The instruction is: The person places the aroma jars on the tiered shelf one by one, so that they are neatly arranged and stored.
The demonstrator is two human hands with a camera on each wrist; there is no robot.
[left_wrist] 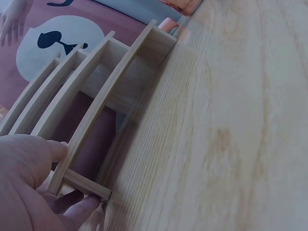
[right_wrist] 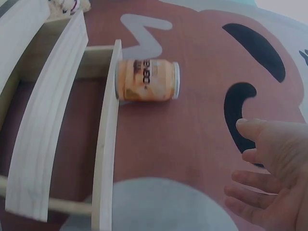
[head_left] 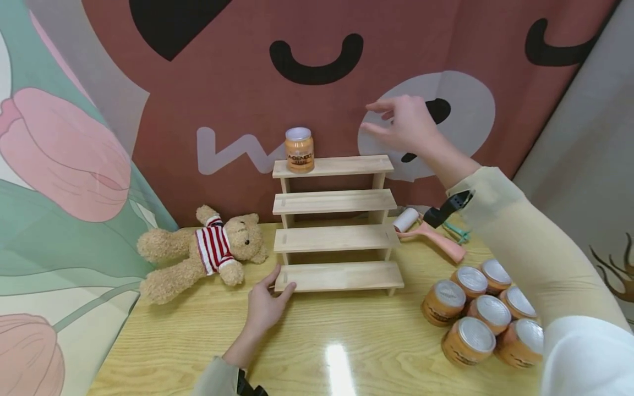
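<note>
On the yellowish wood-grain tabletop [head_left: 307, 346] we see a four-tier stepped shelf of pale wood [head_left: 337, 240] near the back edge. A light-brown plush bear in a red-and-white striped shirt [head_left: 214, 247] lies by the back left corner. The left hand [head_left: 266, 303] pinches the lowest tier's left end between thumb and fingers; the right hand [head_left: 408, 125] hangs up near the top tier's right end, fingers parted around nothing. We find orange cylindrical jars with silvery lids [head_left: 468, 344] clustered toward the right edge, and one more orange jar [head_left: 299, 155] upright on the top tier's left end
</note>
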